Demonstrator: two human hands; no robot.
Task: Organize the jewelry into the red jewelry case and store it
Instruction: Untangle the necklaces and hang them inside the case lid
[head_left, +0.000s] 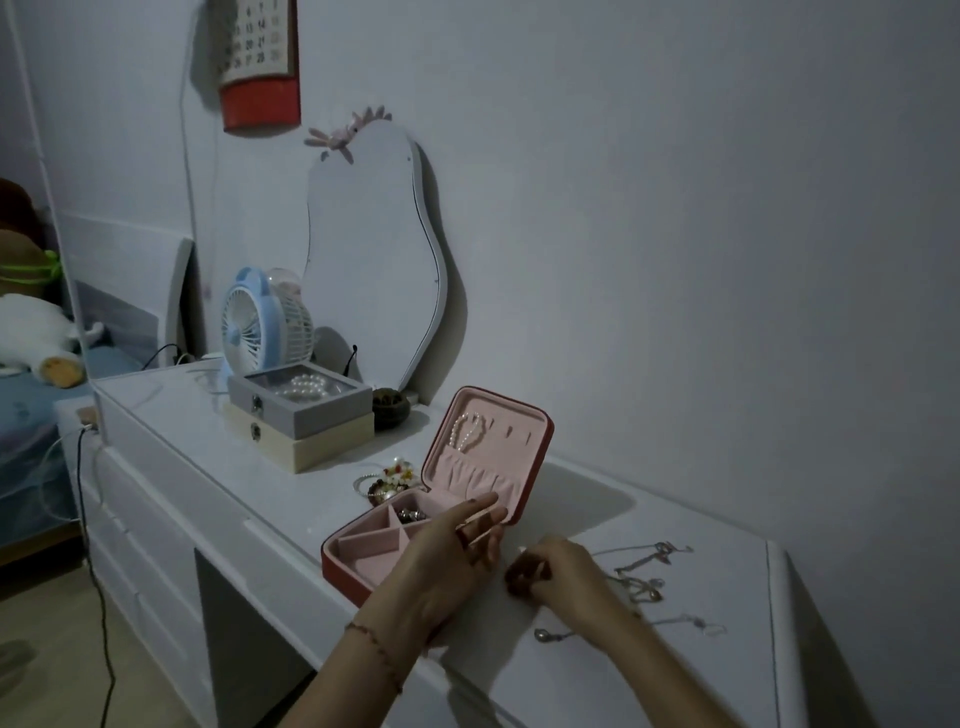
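Red outside and pink-lined, the square jewelry case (441, 499) lies open near the white surface's (649, 675) front edge, the left hand (447, 561) spread over its right side while the right hand's (550, 571) grip pinches something small (unclear what) beside thin silver chains (647, 577).

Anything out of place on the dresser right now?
Nothing damaged or spilled. Loose necklaces lie tangled on the dresser top right of the open red jewelry case, and a small heap of bracelets sits left of its lid, all still outside the case.
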